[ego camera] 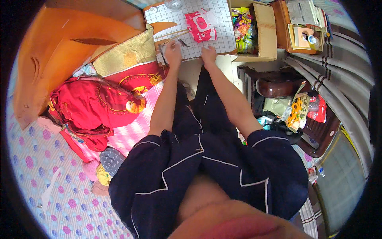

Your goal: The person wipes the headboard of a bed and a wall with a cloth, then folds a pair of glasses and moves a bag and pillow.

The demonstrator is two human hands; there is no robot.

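Note:
My left hand (173,55) is at the near edge of a white grid-patterned tabletop (167,18). Its fingers are closed around thin dark-framed eyeglasses (161,53), partly hidden by the hand; a dark piece sticks out on the right. Something white shows by those fingers. My right hand (209,56), also at the table edge, is curled with a bit of white wipe or tissue (205,47) at its fingertips. Just beyond it lies a pink pack of wipes (200,34) with its white lid (210,18) flipped up. Thin wooden sticks (170,35) lie left of the pack.
A glass jar (173,4) and a small white cap (153,10) stand at the table's far side. Right of the table is a cardboard box (266,30) of snack packets, then stacked books (303,12). Red bedding (92,101) lies left; a dark wooden chair (320,139) holds bags.

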